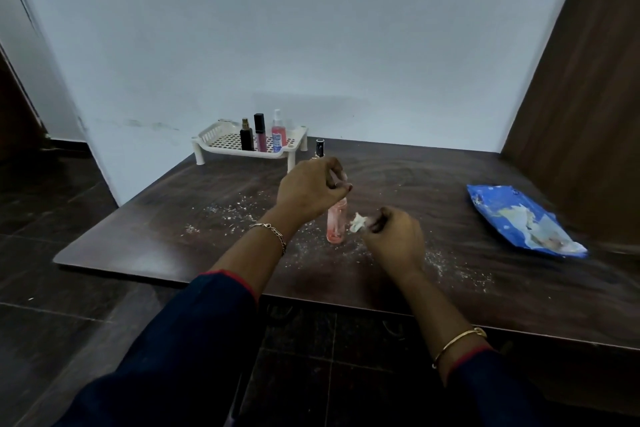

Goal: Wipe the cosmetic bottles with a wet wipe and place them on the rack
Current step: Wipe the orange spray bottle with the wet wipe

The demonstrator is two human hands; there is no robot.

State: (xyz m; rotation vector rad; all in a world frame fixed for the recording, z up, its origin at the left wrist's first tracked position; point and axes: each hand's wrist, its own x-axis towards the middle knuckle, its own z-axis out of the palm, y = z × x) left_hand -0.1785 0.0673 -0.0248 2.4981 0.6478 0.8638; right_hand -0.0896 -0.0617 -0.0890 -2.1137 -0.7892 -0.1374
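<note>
A clear pink bottle (336,224) stands upright on the dark wooden table (173,218). My left hand (311,189) grips its top from above, hiding the cap. My right hand (394,236) pinches a crumpled white wet wipe (357,221) just right of the bottle's lower part. A dark-capped bottle (320,148) stands behind my left hand. The white perforated rack (221,140) at the table's back holds a black spray bottle (246,135), a dark lip-gloss tube (260,133) and a pink spray bottle (277,133), all upright.
A torn blue wet-wipe pack (519,220) lies on the table's right side. White crumbs (232,210) are scattered around the bottle. A brown panel (581,80) rises at the right; a pale wall (277,45) backs the table. The dark tiled floor (52,288) lies left.
</note>
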